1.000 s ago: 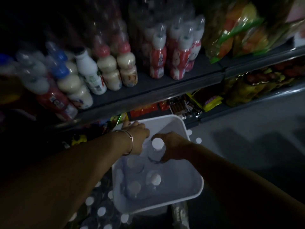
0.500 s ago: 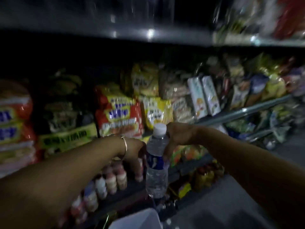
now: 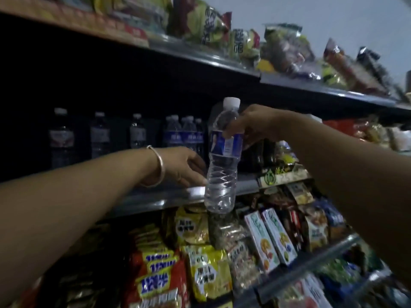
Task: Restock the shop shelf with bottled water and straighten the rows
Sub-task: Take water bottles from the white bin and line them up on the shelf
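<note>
A clear water bottle (image 3: 223, 156) with a white cap and blue label hangs upright in front of the metal shelf edge (image 3: 155, 197). My right hand (image 3: 251, 125) grips it around the shoulder and label. My left hand (image 3: 186, 165) reaches over the shelf edge just left of the bottle's lower half, fingers loosely extended and holding nothing. Further back on the dark shelf stand rows of bottled water (image 3: 182, 134), some with blue labels, some with pale labels at the left.
Snack bags (image 3: 206, 23) crowd the shelf above. Below the water shelf lie yellow and red packets (image 3: 160, 276) and small juice cartons (image 3: 269, 236). More packaged goods fill the shelves at the right (image 3: 364, 132).
My right hand has lifted the bottle out of the white basket up to the water shelf. My left hand rose with it to the shelf edge. The view swung upward from the floor.
</note>
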Motion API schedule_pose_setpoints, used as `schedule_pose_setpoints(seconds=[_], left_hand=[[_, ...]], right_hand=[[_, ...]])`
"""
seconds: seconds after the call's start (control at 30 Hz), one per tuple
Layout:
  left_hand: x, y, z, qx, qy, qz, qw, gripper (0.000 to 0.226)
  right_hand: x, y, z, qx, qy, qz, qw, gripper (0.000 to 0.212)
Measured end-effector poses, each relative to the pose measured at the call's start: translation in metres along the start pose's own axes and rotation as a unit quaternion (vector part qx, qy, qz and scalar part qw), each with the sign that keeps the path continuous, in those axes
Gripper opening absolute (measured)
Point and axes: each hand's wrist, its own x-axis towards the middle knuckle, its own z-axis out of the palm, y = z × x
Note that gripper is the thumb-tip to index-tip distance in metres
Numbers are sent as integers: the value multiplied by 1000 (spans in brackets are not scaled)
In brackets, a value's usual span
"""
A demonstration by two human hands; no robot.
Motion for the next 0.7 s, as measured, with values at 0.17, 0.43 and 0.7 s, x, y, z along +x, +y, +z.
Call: schedule_pose_setpoints(seconds=[0.17,0.43,0.7], left_hand=[[61,-9,-28,28,105,-14,994,41],[170,-56,-29,43,173,-60,982,39],[252,-96,-13,60,193,-96,975,47]], right_hand=[[67,5,-9,-14,18,-18,1000,26],[182,49,10,-22,77,-31,996,46],[264,102,32,-31,135,-23,990,41]])
